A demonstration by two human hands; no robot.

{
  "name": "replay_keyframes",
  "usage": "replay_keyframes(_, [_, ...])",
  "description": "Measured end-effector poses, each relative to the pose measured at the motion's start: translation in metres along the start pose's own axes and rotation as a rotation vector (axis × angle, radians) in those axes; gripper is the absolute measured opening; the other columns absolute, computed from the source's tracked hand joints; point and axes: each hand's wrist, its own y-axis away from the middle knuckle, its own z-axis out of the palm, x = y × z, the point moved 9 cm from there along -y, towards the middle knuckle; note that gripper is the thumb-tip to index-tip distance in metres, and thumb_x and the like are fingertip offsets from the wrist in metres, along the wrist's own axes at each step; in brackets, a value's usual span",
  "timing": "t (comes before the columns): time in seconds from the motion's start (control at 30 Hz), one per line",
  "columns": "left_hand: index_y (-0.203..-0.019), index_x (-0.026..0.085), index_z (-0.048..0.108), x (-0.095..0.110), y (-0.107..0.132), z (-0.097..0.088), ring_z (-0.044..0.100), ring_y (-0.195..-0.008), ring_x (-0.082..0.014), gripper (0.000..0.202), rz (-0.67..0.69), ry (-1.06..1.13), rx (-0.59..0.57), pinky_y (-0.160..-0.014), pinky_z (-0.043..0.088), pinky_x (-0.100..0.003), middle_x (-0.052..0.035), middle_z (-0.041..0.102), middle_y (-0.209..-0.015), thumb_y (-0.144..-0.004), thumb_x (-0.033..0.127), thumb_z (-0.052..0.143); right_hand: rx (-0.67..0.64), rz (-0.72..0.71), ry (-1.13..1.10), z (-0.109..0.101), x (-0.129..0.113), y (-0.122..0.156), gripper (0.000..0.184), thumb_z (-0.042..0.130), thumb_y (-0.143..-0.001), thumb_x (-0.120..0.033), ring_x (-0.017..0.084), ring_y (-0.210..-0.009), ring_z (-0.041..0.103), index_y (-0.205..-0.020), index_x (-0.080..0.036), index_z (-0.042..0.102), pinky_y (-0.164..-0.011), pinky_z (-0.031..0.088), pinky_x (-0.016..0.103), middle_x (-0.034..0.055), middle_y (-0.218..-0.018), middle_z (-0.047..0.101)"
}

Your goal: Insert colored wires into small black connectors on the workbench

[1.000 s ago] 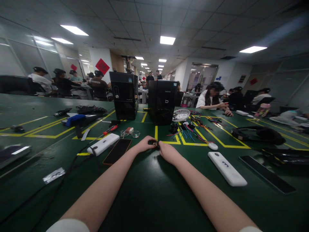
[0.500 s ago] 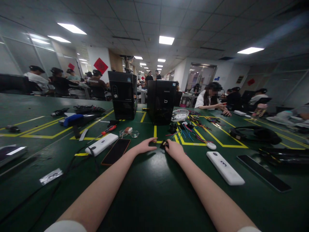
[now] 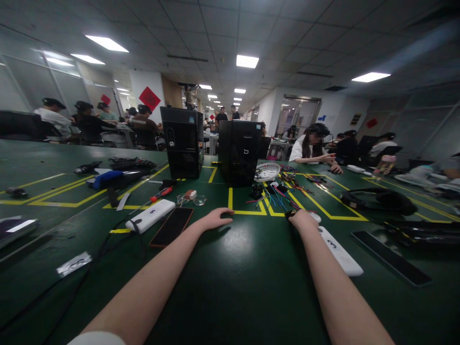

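Note:
My left hand [image 3: 217,219] rests over the green table [image 3: 247,268] with thumb and fingers apart and nothing between them. To the right, my right hand [image 3: 302,218] is closed around a small black piece [image 3: 290,214] whose kind I cannot make out; only its dark end shows at the fingertips. Beyond that hand lie coloured wires [image 3: 278,195] and a black part [image 3: 257,190]. A white round object [image 3: 315,217] and a white bar marked 3 [image 3: 339,251] are partly hidden by my right hand and forearm.
Two black computer cases [image 3: 182,143] stand ahead, with a white basket [image 3: 268,170] beside the right one. Left are a phone [image 3: 173,225], a white bar marked 8 [image 3: 151,215], glasses [image 3: 191,198] and a red screwdriver [image 3: 161,194]. A person [image 3: 312,143] sits across the table.
My right hand has moved right with the small black piece, away from my left hand towards the wires and the white bar. My left hand has hardly moved.

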Motion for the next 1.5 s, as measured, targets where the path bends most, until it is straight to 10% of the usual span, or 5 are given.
replay_keyframes(0.4, [-0.115, 0.018, 0.057, 0.003, -0.001, 0.001, 0.050, -0.113, -0.0221, 0.041, -0.001, -0.033, -0.007, -0.100, 0.034, -0.033, -0.0069, 0.057, -0.121, -0.079, 0.035, 0.055, 0.036, -0.051, 0.022, -0.013, 0.019, -0.016, 0.053, 0.047, -0.075, -0.055, 0.028, -0.091, 0.061, -0.100, -0.012, 0.065, -0.064, 0.047, 0.032, 0.0189, -0.100, 0.064])
replay_keyframes(0.73, [-0.115, 0.020, 0.058, 0.002, 0.001, 0.000, 0.050, -0.113, -0.0223, 0.040, -0.008, -0.044, -0.005, -0.100, 0.034, -0.033, -0.0066, 0.056, -0.121, -0.079, 0.036, 0.055, 0.190, -0.358, 0.012, -0.037, 0.015, -0.012, 0.028, 0.044, -0.082, -0.029, 0.020, -0.086, 0.060, -0.099, -0.016, 0.061, -0.060, 0.037, 0.024, 0.0104, -0.095, 0.065])
replay_keyframes(1.5, [-0.113, 0.020, 0.059, -0.004, -0.003, 0.002, 0.051, -0.111, -0.0225, 0.038, 0.019, -0.058, 0.006, -0.099, 0.035, -0.034, -0.0060, 0.058, -0.119, -0.079, 0.037, 0.055, 0.168, -0.444, 0.067, -0.029, -0.005, -0.001, 0.034, 0.049, -0.075, -0.020, 0.020, -0.090, 0.059, -0.105, -0.019, 0.064, -0.069, 0.041, 0.025, 0.0094, -0.103, 0.064])
